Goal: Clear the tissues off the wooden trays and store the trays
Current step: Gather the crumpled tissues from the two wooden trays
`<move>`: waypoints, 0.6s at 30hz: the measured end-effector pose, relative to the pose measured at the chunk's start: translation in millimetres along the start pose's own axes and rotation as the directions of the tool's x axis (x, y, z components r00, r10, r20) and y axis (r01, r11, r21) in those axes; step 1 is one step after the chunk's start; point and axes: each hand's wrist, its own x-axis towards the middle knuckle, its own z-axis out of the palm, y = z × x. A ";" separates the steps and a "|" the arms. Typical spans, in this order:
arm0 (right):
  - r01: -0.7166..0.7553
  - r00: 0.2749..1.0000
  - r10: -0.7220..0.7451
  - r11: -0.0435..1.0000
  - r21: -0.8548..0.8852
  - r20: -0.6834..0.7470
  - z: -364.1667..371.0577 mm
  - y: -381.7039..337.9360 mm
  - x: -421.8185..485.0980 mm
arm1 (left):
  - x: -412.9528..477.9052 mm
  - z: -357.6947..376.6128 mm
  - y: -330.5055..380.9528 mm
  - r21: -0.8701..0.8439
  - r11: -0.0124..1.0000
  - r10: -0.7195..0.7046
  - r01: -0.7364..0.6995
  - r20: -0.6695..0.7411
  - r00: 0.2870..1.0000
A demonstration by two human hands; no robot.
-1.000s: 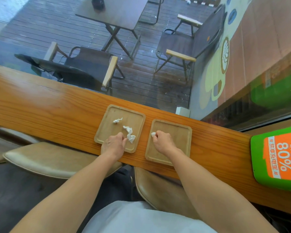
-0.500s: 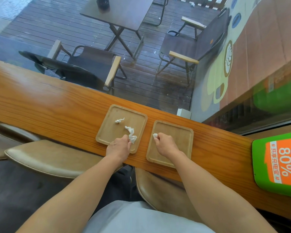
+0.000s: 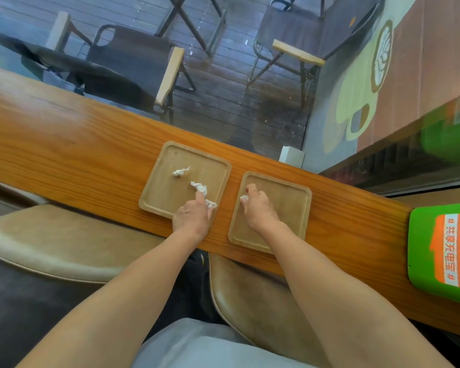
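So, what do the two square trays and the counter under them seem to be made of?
Left tray and right tray: pale matte wood, perhaps bamboo, with faint grain and a raised rim. Counter: orange-brown wood with bold grain and a glossy finish, probably varnish.

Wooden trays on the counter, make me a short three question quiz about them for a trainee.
1. True or false: the left tray is already free of tissue.
2. Which hand pinches a tissue bit over the right tray? A left hand B right hand
3. Fill in: the loose tissue scrap lies on the ___ tray.

Key: 1 false. 2 B. 3 left.
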 end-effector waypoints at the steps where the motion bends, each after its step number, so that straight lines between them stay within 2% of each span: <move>1: 0.004 1.000 -0.004 1.000 -0.024 0.006 4.0 -0.1 -0.6 | -0.8 2.4 -0.4 -0.005 1.000 0.001 -0.001 0.005 1.000; 5: 0.007 1.000 -0.009 0.995 -0.099 -0.019 15.0 0.7 -6.2 | -5.6 8.8 -3.9 -0.005 1.000 0.017 -0.017 0.032 0.999; 10: 0.002 1.000 0.000 0.992 -0.123 0.017 17.8 1.2 -13.6 | -8.4 8.6 -11.2 0.015 0.998 0.062 -0.063 0.081 0.995; 14: -0.006 1.000 0.003 0.992 -0.123 -0.029 19.4 0.7 -16.7 | -5.1 10.5 -10.9 0.172 0.960 0.211 -0.220 0.066 0.975; 18: -0.059 0.997 0.053 0.992 -0.107 -0.064 25.4 -2.7 -21.4 | -5.4 14.0 -0.6 0.283 0.934 0.208 -0.216 0.055 0.976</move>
